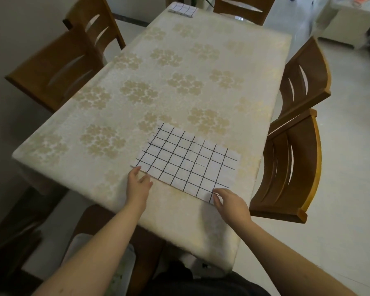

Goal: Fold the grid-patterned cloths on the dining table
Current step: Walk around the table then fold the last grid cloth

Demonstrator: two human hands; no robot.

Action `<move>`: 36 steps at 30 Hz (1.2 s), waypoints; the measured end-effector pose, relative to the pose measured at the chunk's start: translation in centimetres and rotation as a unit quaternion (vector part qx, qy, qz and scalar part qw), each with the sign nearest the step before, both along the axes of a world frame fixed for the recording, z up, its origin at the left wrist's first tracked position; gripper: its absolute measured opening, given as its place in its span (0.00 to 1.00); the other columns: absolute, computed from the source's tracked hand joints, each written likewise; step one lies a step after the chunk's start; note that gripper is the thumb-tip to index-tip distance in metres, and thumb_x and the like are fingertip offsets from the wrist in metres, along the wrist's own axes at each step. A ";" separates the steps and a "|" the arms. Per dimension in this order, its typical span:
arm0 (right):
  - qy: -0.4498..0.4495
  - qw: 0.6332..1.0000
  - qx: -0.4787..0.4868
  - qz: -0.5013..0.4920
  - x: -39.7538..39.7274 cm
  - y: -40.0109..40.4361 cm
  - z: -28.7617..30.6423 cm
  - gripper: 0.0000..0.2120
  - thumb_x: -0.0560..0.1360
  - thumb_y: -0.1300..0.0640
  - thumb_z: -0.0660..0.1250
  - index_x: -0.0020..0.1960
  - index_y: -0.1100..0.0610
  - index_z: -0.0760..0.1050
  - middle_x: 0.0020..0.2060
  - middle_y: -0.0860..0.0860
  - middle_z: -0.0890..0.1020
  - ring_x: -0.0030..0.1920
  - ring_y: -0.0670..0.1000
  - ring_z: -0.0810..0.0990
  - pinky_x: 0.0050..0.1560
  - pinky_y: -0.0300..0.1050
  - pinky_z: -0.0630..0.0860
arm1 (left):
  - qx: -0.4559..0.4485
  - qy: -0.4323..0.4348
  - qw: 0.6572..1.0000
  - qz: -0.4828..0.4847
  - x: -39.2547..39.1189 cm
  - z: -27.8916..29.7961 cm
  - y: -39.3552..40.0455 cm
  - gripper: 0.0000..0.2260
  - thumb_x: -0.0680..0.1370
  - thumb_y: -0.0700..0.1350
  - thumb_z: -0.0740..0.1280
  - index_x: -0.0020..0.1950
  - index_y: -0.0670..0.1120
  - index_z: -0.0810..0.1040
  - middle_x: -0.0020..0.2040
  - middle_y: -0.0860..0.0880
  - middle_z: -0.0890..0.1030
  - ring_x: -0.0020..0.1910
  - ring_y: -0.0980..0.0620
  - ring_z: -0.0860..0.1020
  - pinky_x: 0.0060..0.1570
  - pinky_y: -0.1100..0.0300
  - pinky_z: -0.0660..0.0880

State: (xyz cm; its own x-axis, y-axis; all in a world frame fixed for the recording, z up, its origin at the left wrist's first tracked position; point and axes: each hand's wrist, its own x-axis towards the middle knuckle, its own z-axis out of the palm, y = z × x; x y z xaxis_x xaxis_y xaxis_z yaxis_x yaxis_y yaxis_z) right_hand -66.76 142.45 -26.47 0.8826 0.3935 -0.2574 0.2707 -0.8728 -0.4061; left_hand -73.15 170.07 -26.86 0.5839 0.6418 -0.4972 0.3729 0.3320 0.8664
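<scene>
A white cloth with a black grid (188,162) lies flat on the dining table (162,82), near its front right part. My left hand (138,184) rests at the cloth's near left corner, thumb and fingers pinching the edge. At the near right corner my right hand (229,202) pinches the cloth's edge. A second grid-patterned cloth (183,9), folded small, lies at the table's far end.
The table wears a cream covering with gold flower prints. Wooden chairs stand around it: two on the left (58,67), two on the right (291,167), one at the far end (241,9). Pale floor lies to the right.
</scene>
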 end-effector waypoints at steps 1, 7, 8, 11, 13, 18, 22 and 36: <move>0.003 1.000 0.001 0.000 0.3 0.2 0.1 0.17 0.81 0.48 0.57 0.66 0.49 0.74 0.64 0.45 0.78 0.59 0.49 0.78 0.56 0.44 0.74 | -0.004 0.003 1.000 0.002 0.1 0.1 -0.1 0.20 0.80 0.36 0.63 0.71 0.49 0.67 0.65 0.53 0.66 0.50 0.61 0.74 0.61 0.52 0.75; 0.000 1.000 0.020 0.019 2.7 1.0 1.1 0.17 0.81 0.50 0.58 0.66 0.52 0.75 0.64 0.48 0.77 0.56 0.49 0.79 0.53 0.43 0.75 | -0.022 0.031 0.995 0.088 1.1 0.4 -0.1 0.18 0.80 0.36 0.63 0.68 0.49 0.69 0.67 0.48 0.68 0.59 0.49 0.74 0.54 0.54 0.78; -0.001 0.999 0.027 0.022 3.3 1.1 1.3 0.16 0.81 0.50 0.58 0.66 0.52 0.75 0.63 0.48 0.77 0.56 0.49 0.79 0.52 0.43 0.75 | -0.025 0.044 0.993 0.109 1.4 0.5 0.0 0.17 0.80 0.36 0.62 0.67 0.49 0.70 0.66 0.46 0.70 0.59 0.47 0.75 0.53 0.53 0.78; -0.002 0.998 0.050 0.028 5.8 1.7 1.8 0.15 0.81 0.52 0.60 0.65 0.53 0.76 0.62 0.49 0.77 0.51 0.50 0.80 0.48 0.43 0.75 | -0.048 0.083 0.987 0.131 1.8 0.4 -0.7 0.13 0.81 0.39 0.60 0.64 0.47 0.71 0.57 0.45 0.75 0.52 0.48 0.78 0.51 0.52 0.79; 0.006 0.998 0.053 0.031 8.0 2.4 2.1 0.14 0.81 0.52 0.59 0.64 0.53 0.77 0.60 0.50 0.77 0.48 0.50 0.80 0.47 0.44 0.75 | -0.049 0.102 0.987 0.118 1.9 0.0 -1.5 0.13 0.81 0.41 0.60 0.65 0.46 0.71 0.52 0.46 0.76 0.48 0.50 0.77 0.51 0.51 0.78; 0.019 0.995 0.073 0.067 14.1 4.7 2.4 0.14 0.81 0.54 0.58 0.60 0.55 0.79 0.55 0.54 0.79 0.51 0.54 0.79 0.50 0.47 0.75 | -0.048 0.137 0.986 0.081 2.1 -0.6 -3.2 0.15 0.82 0.43 0.59 0.68 0.45 0.71 0.55 0.47 0.76 0.48 0.53 0.76 0.59 0.50 0.76; 0.032 0.990 0.061 0.119 18.5 6.5 2.2 0.13 0.80 0.56 0.59 0.60 0.55 0.78 0.52 0.53 0.79 0.50 0.54 0.78 0.47 0.46 0.73 | -0.042 0.160 0.982 0.090 2.7 -0.4 -4.4 0.14 0.81 0.43 0.59 0.66 0.42 0.74 0.55 0.46 0.77 0.51 0.51 0.76 0.53 0.55 0.74; 0.143 0.984 0.026 0.102 25.3 10.5 -1.8 0.14 0.80 0.52 0.60 0.63 0.56 0.76 0.51 0.55 0.79 0.45 0.56 0.79 0.44 0.49 0.77 | 0.027 0.274 0.959 0.072 3.8 -0.8 -9.0 0.11 0.80 0.41 0.61 0.59 0.43 0.79 0.50 0.49 0.77 0.47 0.49 0.74 0.48 0.59 0.70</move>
